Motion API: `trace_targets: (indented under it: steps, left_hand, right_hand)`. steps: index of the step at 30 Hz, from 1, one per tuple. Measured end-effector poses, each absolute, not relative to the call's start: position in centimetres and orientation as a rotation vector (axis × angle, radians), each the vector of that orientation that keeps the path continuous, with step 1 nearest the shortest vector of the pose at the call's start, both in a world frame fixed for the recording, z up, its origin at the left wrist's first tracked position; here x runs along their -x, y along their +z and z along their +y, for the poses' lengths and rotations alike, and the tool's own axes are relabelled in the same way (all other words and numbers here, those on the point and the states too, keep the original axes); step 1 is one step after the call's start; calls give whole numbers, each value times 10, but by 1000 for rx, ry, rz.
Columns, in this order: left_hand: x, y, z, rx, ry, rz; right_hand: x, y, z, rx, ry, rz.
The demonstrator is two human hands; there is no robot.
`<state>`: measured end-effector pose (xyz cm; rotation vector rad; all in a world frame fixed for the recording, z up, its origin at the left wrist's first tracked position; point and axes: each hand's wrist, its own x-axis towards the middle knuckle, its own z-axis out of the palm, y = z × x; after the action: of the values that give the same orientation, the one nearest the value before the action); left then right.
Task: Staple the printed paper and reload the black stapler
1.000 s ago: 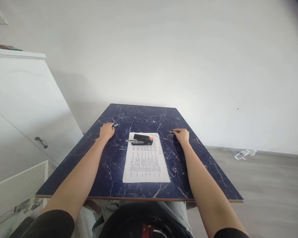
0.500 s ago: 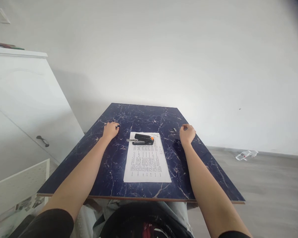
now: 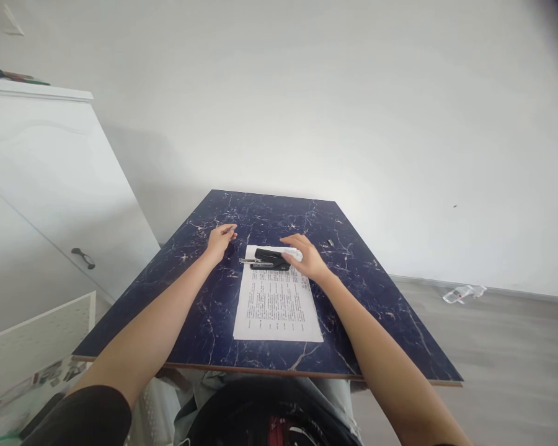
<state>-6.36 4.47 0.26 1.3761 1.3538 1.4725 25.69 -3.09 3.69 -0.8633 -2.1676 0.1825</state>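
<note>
A black stapler (image 3: pixel 268 260) lies across the upper part of a printed sheet of paper (image 3: pixel 279 310), its metal staple tray sticking out to the left. My right hand (image 3: pixel 309 259) is at the stapler's right end, fingers apart and thumb over that end; whether it touches cannot be made out. To the stapler's left, my left hand (image 3: pixel 219 241) pinches a small grey strip of staples (image 3: pixel 233 229) between thumb and fingers, just above the table. Another small dark grey piece (image 3: pixel 330 243), which looks like staples, lies on the table beyond my right hand.
The dark blue marbled table (image 3: pixel 195 328) stands against a white wall. A white cabinet (image 3: pixel 37 167) with a dark handle is on the left. On the floor to the right lies a clear plastic bottle (image 3: pixel 464 293). A white-framed panel (image 3: pixel 41 322) is at lower left.
My right hand has moved left from the table's right side to the stapler, its fingers opening. My left hand has shifted right and lifted slightly with the strip, nearer the paper.
</note>
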Motion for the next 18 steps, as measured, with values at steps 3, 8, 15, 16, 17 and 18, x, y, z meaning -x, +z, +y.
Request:
trace_targets:
  steps: [3,8,15,16,17,18]
  left_hand:
    - [49,3,41,-1221,1480,1211]
    - [34,13,31,-850,1416,977]
    - [27,20,16,-911,1449,955]
    - [26,20,14,-994,1453,989]
    - [25,20,12,-1092,1454,1023]
    - [25,20,10,-1207,1450,1056]
  right_hand:
    - [-242,35,-37,883,291,-2339]
    - [-235,25,-34,987,431,-2365]
    - [-245,23,-26,1065,370,-2334]
    - [-247,23,-25,1079,362,-2326]
    - [-250,23,-23,1092,353,-2315]
    - [-252,23,-22,1104,345,-2301]
